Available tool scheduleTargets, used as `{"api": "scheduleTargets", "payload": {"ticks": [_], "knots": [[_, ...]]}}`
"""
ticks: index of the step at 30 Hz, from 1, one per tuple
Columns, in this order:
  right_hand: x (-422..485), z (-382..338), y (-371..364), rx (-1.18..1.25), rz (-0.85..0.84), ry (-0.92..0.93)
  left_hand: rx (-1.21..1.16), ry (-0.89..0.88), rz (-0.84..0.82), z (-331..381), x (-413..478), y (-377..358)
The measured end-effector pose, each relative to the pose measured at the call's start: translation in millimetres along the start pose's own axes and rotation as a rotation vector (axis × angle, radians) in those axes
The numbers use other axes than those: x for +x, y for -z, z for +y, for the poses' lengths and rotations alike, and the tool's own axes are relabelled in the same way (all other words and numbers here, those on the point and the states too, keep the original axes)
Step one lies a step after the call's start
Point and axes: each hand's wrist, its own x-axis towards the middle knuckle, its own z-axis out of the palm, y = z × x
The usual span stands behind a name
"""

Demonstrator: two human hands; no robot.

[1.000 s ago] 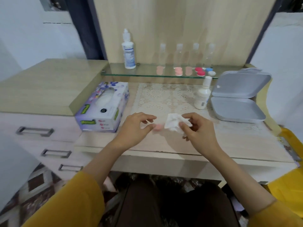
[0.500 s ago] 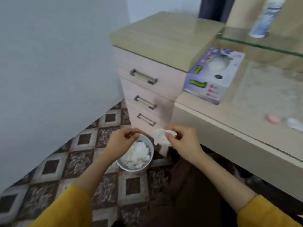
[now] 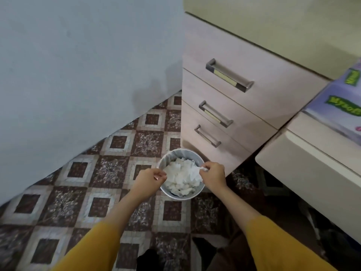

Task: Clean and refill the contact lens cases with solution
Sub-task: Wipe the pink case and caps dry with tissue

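1. Underfoot, a mosaic floor (image 3: 117,141) of small brown and cream squares; to the left, a matte pale blue wall (image 3: 78,65).
2. At right, a pale wood-grain drawer unit (image 3: 273,90) with three brushed-metal bar handles (image 3: 228,75).
3. Just beside the lowest drawer, a round pale bin (image 3: 172,153), heaped with soft crumpled white tissues (image 3: 179,180).
4. Over the bin's right rim, the right hand (image 3: 213,176), pinching a creased white tissue (image 3: 197,171) by one end, long axis trailing down-left onto the heap.
5. At the left rim, the left hand (image 3: 148,178), fingers curled toward the thumb; holding anything or not, cannot tell.
6. Far right, a glossy purple tissue box (image 3: 341,106).
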Motion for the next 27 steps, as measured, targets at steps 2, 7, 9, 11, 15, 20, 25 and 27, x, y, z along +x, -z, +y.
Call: {"api": "scheduleTargets", "payload": {"ticks": [2,7,9,11,15,20,25,27], "knots": [[8,2,-8,0.054,-0.009,-0.053,-0.014,0.008,-0.006,-1,4,-1],[18,0,-19,0.143,-0.093,-0.127,-0.024,0.028,-0.021,0,10,-4],[19,-2,-18,0.130,-0.136,-0.122,-0.023,0.029,-0.026,1,10,-5],[18,-3,-16,0.143,-0.158,-0.136,-0.020,0.026,-0.038,2,9,-6],[13,-4,-10,0.154,-0.182,-0.123,-0.012,0.022,-0.042,7,6,-4],[-1,-10,5,0.188,-0.179,-0.080,-0.002,-0.020,-0.011,20,-3,4],[-32,-24,37,0.175,-0.205,0.047,-0.020,-0.058,0.016,40,-20,15],[-46,-27,53,0.173,-0.199,0.101,0.005,-0.100,0.033,51,-26,18]]}}
